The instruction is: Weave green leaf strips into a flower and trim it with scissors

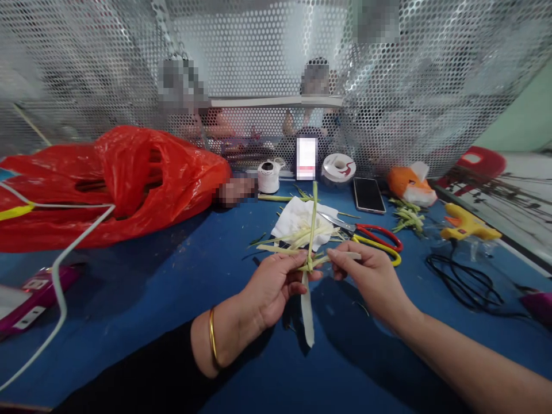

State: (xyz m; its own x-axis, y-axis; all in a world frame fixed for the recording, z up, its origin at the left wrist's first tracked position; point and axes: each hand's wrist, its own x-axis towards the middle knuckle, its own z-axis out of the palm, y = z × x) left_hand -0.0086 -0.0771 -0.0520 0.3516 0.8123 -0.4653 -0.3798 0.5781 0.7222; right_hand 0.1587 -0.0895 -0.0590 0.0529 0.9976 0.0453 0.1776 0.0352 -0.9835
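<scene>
Between my hands, above the blue table, is a small woven knot of pale green leaf strips (309, 263), with loose ends sticking out up, down and to both sides. My left hand (276, 282), a gold bangle at its wrist, pinches the knot between thumb and fingers. Thumb and forefinger of my right hand (362, 267) are closed on the strip end that points right. One long end (307, 316) hangs toward me. Just beyond lie a white tissue (287, 218) with cut strips on it and scissors (379, 238) with red and yellow handles.
A red plastic bag (172, 155) and a white cable (60, 287) take up the left. Behind stand a thread spool (268, 177), a ribbon roll (338, 168) and a lit phone (306, 158). A dark phone (369, 195), tissue pack (411, 183) and yellow glue gun (470, 223) lie right.
</scene>
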